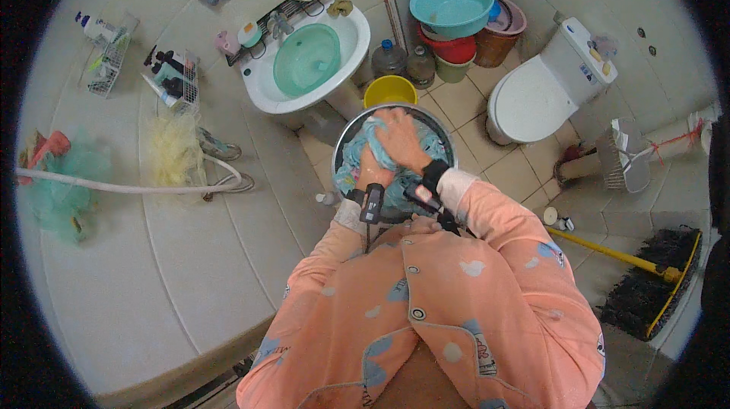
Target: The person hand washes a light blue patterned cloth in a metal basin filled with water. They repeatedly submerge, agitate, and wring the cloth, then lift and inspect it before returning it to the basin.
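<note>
A round metal basin (453, 149) stands in front of me, filled with wet light-blue cloth (429, 143). Over the basin, my right hand (399, 136) grips a bunched fold of the blue cloth, its fingers curled toward the far side. My left hand (373, 166) is just below and to the left of it, against the same fold; its fingers are mostly hidden by the cloth and my right hand. Both wrists carry black straps with small devices. Darker cloth lies in the near part of the basin, by my wrists.
A yellow basin (390, 90) touches the metal basin's far side. Beyond are large plastic bottles (389, 59) and stacked tubs (452, 4). A washbasin (358, 38) stands far left, a toilet (530, 99) right, and a yellow-handled broom (619, 252) lower right.
</note>
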Motion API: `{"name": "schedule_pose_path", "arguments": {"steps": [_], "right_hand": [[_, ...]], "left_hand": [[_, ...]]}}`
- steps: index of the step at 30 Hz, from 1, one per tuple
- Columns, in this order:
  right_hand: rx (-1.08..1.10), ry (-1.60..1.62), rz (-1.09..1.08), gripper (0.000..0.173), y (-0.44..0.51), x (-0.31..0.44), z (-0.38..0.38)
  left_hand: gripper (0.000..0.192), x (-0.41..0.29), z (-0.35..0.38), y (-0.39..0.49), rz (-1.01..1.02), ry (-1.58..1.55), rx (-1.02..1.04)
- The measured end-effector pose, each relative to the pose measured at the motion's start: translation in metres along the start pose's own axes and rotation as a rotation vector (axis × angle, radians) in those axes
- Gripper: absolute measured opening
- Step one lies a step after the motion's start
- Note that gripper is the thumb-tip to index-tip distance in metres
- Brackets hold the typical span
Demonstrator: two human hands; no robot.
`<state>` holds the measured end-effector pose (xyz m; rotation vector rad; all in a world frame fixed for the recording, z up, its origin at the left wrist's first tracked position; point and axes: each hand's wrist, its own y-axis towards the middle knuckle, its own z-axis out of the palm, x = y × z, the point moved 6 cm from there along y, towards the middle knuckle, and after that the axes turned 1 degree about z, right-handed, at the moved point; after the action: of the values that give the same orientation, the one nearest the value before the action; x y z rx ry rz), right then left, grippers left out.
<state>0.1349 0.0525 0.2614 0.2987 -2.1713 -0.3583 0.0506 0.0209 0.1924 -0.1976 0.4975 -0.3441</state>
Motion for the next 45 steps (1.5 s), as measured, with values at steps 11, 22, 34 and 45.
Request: {"name": "schedule_pose_path", "arguments": {"steps": [11, 22, 34, 45], "right_hand": [[0.011, -0.031, -0.197, 0.026, 0.004, 0.014, 0.006], [0.074, 0.046, -0.095, 0.028, -0.006, 0.011, 0.009], [0.247, 0.136, -0.092, 0.031, -0.006, 0.010, 0.022], [0.054, -0.028, -0.252, 0.016, -0.005, 0.013, 0.017]], "left_hand": [[0.048, -0.022, -0.006, -0.009, 0.285, 1.396, -0.037], [0.061, -0.004, -0.059, 0.004, -0.071, 0.286, -0.122], [0.048, -0.021, -0.053, 0.005, 0.190, 0.564, -0.012], [0.041, -0.029, -0.041, -0.003, 0.220, 0.394, -0.053]]}}
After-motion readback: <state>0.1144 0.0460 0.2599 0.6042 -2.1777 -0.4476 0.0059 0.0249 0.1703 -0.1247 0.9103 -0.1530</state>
